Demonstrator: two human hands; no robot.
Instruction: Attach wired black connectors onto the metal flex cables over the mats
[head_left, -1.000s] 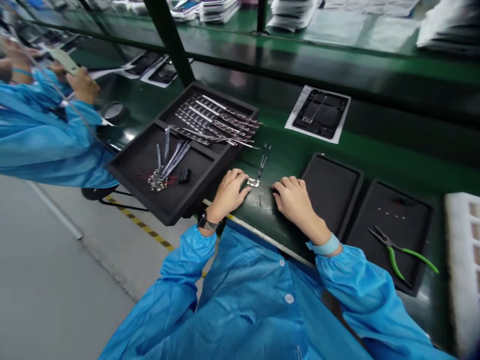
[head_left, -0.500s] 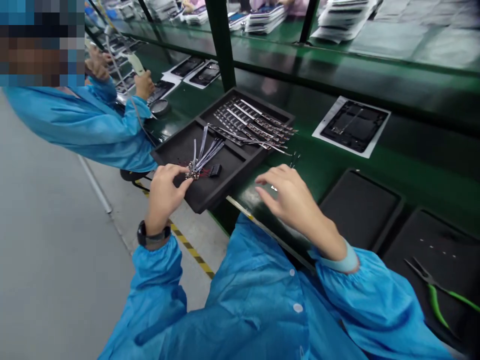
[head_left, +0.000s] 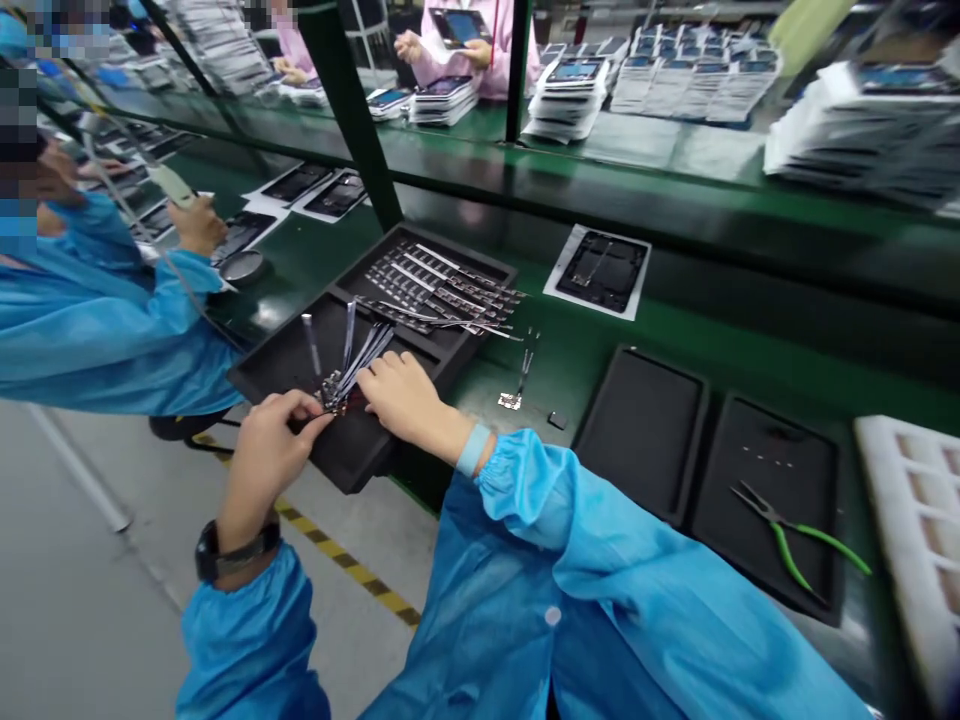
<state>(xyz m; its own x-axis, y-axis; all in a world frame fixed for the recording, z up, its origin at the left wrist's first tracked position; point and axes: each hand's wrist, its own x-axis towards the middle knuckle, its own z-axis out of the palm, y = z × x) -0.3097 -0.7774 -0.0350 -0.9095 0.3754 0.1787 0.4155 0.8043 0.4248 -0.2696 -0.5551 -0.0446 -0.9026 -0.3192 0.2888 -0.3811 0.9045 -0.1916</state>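
A black two-compartment tray (head_left: 450,365) lies on the green bench. Its near compartment holds a bundle of grey flex cables (head_left: 352,365) with connector ends. My left hand (head_left: 274,450) pinches at the bundle's connector end. My right hand (head_left: 401,395) reaches across and rests fingers-down on the same bundle. The far compartment is filled with rows of flat cable strips (head_left: 442,285). One single flex cable with a small metal part (head_left: 519,380) lies alone on the bench right of the tray, with a tiny black piece (head_left: 556,420) beside it.
Two black mats (head_left: 645,430) lie to the right; green-handled pliers (head_left: 795,530) rest on the farther one. A white foam tray (head_left: 911,520) sits at far right. A device frame on white paper (head_left: 600,270) lies behind. A co-worker's sleeve (head_left: 97,320) is at left.
Both my hands left the single cable on the bench and moved left to the bundle in the tray's near compartment. The view shifted.
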